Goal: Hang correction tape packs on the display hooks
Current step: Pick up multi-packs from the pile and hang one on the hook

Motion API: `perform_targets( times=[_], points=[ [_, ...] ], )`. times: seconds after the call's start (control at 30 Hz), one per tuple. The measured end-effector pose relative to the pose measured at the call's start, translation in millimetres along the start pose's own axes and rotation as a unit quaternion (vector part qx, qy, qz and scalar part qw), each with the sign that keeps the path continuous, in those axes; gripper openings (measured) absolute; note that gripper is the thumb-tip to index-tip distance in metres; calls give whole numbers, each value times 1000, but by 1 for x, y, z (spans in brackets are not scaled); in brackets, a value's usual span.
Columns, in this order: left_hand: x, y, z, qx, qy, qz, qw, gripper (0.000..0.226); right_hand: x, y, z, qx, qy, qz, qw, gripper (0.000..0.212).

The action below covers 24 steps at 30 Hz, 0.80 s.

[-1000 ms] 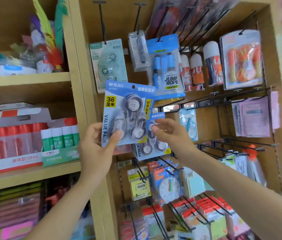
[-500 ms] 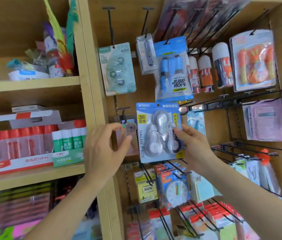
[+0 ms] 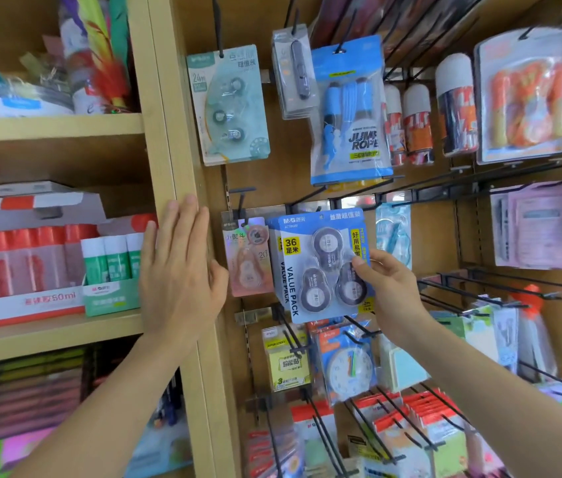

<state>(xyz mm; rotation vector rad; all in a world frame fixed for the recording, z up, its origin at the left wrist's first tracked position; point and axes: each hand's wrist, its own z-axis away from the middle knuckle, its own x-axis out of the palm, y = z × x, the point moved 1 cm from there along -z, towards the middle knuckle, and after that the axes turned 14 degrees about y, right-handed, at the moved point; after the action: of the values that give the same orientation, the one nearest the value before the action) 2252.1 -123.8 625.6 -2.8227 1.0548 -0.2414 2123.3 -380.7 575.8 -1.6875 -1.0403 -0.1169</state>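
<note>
The right grip (image 3: 390, 291) pinches the blue correction tape pack (image 3: 321, 267) at its right edge, with the thumb on the front over one of the three tape rollers. The card reads "M&G" at the top, "36" in a yellow box and "VALUE PACK" down the left side. The same words show a second time just behind that left edge. The top of the pack is up at the row of black hooks (image 3: 310, 200), but I cannot tell if its hole is on one.

The left grip (image 3: 179, 277) is wide and holds nothing. Its fingers are straight and lie flat over the wooden upright (image 3: 176, 132), well to the left of the right grip.

Between the two grips hangs a pink pack (image 3: 247, 260) marked "20", just beside the blue card. Above the right grip hangs a bag that reads "JUMP ROPE" (image 3: 350, 112), and above the pink pack a green pack (image 3: 228, 105) marked "24m". Left of the left grip, on the shelf, a carton (image 3: 24, 305) reads "50ml".

Right of the right grip several bare hooks (image 3: 479, 288) stick out, with free room between them. Below it a clock pack (image 3: 348, 367) hangs close.
</note>
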Motion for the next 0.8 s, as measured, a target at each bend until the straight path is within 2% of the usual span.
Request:
perform_targets(
  times=[0.07,0.27,0.7,0.8],
  points=[
    [1,0,1,-4,9,1,1000,68,2,1,-1,2,-11,-10,1000,23],
    [0,-1,2,-13,35,6,999,67,14,-3,-4,-10,-3,-31,999,8],
    [0,-2,6,-8,55,15,998,63,15,1,-3,-8,3,-2,1000,7],
    [0,-2,7,-10,56,18,998,61,19,1,-3,-3,25,19,999,7]
  ],
)
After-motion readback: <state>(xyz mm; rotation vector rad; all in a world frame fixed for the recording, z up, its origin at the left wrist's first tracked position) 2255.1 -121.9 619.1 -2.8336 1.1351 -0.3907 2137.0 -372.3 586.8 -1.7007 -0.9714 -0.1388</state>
